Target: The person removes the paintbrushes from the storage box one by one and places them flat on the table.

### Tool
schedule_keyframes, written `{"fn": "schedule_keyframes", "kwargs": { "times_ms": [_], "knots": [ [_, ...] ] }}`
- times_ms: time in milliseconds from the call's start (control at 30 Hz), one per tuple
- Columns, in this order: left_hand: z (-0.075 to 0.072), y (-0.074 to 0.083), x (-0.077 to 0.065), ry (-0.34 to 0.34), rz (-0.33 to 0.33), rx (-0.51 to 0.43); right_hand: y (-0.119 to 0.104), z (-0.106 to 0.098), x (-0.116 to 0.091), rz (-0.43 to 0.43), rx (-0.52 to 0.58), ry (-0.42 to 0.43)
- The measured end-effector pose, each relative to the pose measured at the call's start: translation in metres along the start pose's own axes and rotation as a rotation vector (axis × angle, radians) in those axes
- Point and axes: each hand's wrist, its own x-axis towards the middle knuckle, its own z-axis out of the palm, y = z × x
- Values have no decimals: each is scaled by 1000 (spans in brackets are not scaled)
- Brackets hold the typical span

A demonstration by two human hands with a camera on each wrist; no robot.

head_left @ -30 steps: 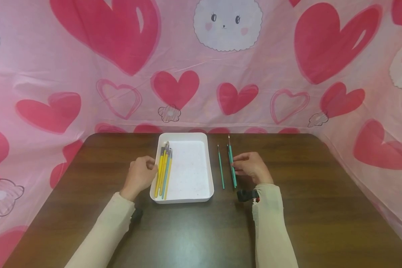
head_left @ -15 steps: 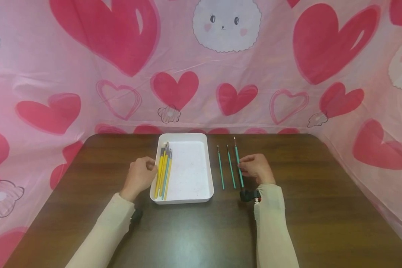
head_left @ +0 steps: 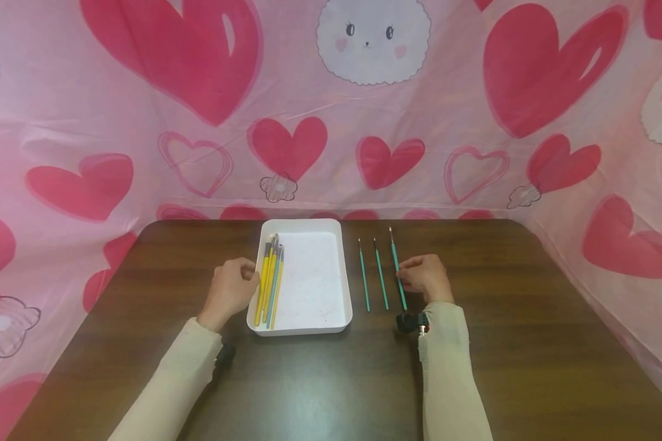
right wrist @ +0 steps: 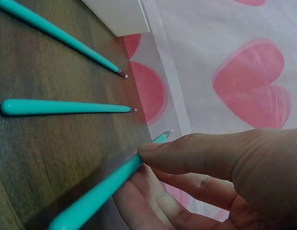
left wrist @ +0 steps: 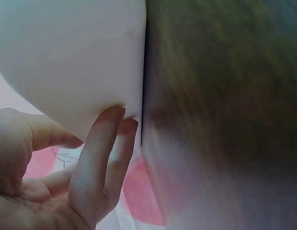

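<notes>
My left hand (head_left: 232, 288) is at the left edge of a white tray (head_left: 314, 306). In the left wrist view its fingertips (left wrist: 114, 115) press the tray's outer wall, with the thumb at the rim. Inside the tray, along its left side, lie several yellow and blue paintbrushes (head_left: 270, 288). On the other side, my right hand (head_left: 425, 278) pinches a thin turquoise paintbrush (right wrist: 102, 189) between thumb and fingers, its bristles pointing away from me. To the left of that brush, two similar turquoise paintbrushes (head_left: 364, 278) (head_left: 381, 275) lie apart on the table, roughly parallel.
The dark brown wooden table (head_left: 309, 392) reaches back to a pink heart-printed cloth (head_left: 419, 110) that hangs behind and at both sides. The tray stands near the table's far edge.
My right hand has moved right with one turquoise brush, parting it from another that now lies alone on the table. The left hand stays at the tray.
</notes>
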Motion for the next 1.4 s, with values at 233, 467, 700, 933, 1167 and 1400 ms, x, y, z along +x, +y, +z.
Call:
{"fn": "schedule_keyframes", "kwargs": {
  "times_ms": [233,467,700,933,1167,1400],
  "knots": [
    [0,0,0,1,8,0,2,1,0,13,-55,39],
    [1,0,1,1,2,1,4,0,2,7,-130,64],
    [1,1,1,7,-3,14,3,3,1,-11,-171,91],
    [1,1,2,9,2,10,4,3,1,6,-206,98],
    [2,0,2,9,10,14,6,1,4,8,-175,96],
    [2,-1,1,9,9,6,8,2,6,6,-174,111]
  ]
}}
